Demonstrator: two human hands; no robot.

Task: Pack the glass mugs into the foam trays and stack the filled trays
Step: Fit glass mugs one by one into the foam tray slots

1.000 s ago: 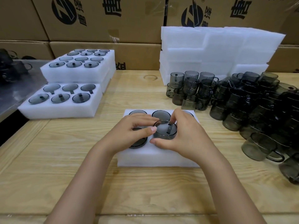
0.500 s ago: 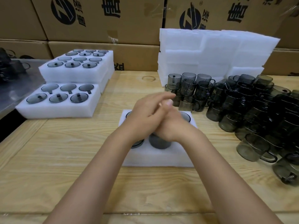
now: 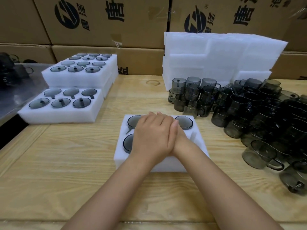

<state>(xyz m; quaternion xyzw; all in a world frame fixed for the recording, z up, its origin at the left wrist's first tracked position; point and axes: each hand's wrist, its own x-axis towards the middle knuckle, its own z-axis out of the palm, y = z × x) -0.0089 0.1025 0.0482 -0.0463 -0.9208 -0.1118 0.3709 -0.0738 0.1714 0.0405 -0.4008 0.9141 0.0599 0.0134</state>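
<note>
White foam makes up the tray that sits on the wooden bench right before the person. Smoky grey glass mugs stand sunk in its pockets, rims up. Three of them show, two along the left side and one at the far right corner. The left hand lies flat over the middle of the tray with fingers straight and together, its grip slack and holding nothing, and it rests on the right hand beneath it. That right hand is mostly covered, so I cannot tell how its grip stands, nor what lies under it. To the right, a heap of loose mugs crowds the bench, with a stack of empty foam behind it. At the left, a filled tray sits just in front of a stack of filled trays. Cardboard boxes line the back.
</note>
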